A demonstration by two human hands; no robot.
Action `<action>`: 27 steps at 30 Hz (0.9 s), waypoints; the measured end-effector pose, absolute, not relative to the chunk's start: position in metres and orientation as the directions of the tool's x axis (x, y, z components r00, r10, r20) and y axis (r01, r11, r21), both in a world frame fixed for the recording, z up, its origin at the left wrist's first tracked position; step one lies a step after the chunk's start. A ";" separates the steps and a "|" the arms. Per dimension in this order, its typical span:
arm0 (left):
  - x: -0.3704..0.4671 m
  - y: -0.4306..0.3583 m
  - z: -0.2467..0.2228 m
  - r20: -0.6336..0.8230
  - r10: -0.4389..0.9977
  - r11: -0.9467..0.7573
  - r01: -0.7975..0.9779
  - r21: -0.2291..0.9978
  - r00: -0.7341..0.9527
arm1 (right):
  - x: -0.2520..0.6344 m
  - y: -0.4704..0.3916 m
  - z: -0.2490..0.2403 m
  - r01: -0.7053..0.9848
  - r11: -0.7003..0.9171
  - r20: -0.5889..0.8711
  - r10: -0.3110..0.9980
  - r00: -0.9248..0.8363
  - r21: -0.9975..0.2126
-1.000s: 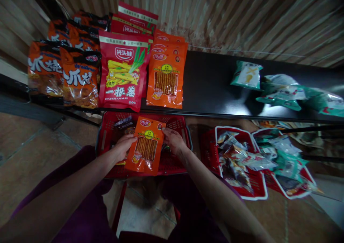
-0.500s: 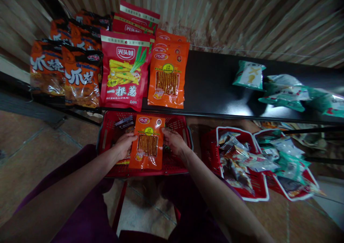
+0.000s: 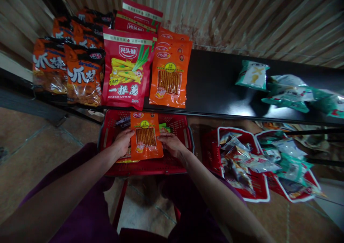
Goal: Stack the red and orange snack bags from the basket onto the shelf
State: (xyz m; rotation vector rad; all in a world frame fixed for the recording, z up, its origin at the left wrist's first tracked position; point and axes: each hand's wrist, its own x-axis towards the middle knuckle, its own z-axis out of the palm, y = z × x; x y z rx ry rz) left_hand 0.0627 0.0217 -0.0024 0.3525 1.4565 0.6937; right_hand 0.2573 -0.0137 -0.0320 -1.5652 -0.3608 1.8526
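Observation:
An orange snack packet (image 3: 146, 137) is held upright over the near red basket (image 3: 177, 160), its clear window showing brown sticks. My left hand (image 3: 124, 142) grips its left edge and my right hand (image 3: 170, 142) its right edge. Other packets, one green and one dark, show in the basket around it. On the black shelf behind, matching orange packets (image 3: 170, 80) stand beside red packets (image 3: 127, 71) with yellow sticks pictured. Farther left are several black and orange bags (image 3: 82, 80).
Teal and white bags (image 3: 252, 74) lie at the right of the black shelf (image 3: 212, 89). Below them, two red baskets with white rims (image 3: 268, 193) hold mixed packets. A corrugated wall (image 3: 242, 20) rises behind the shelf.
The orange packet has turned slightly and shifted a little up and left, with both hands still at its edges. More of the green packet shows in the basket.

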 end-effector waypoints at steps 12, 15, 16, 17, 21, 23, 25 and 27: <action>0.064 0.017 0.000 -0.832 0.516 0.856 -0.112 0.504 0.202 | 0.261 -0.009 -0.032 -0.433 -0.668 -0.751 0.659 0.032 -0.605; 0.063 0.016 0.000 -0.831 0.503 0.862 -0.069 0.502 0.239 | 0.262 -0.008 -0.035 -0.440 -0.669 -0.752 0.659 0.021 -0.599; 0.063 0.016 0.000 -0.831 0.500 0.863 -0.058 0.502 0.243 | 0.262 -0.008 -0.035 -0.441 -0.668 -0.750 0.662 0.017 -0.599; 0.063 0.016 0.000 -0.832 0.499 0.863 -0.050 0.502 0.244 | 0.261 -0.008 -0.036 -0.443 -0.666 -0.747 0.665 0.013 -0.600; 0.064 0.016 0.003 -0.834 0.507 0.860 -0.060 0.507 0.219 | 0.260 -0.009 -0.033 -0.449 -0.662 -0.737 0.675 -0.010 -0.600; 0.065 0.016 0.005 -0.838 0.514 0.857 -0.073 0.510 0.185 | 0.259 -0.009 -0.030 -0.434 -0.674 -0.732 0.680 -0.050 -0.597; 0.066 0.017 0.007 -0.842 0.522 0.853 -0.084 0.515 0.136 | 0.258 -0.010 -0.027 -0.394 -0.699 -0.724 0.680 -0.112 -0.596; 0.066 0.017 0.007 -0.840 0.533 0.846 -0.095 0.525 0.103 | 0.257 -0.011 -0.025 -0.343 -0.722 -0.718 0.676 -0.164 -0.601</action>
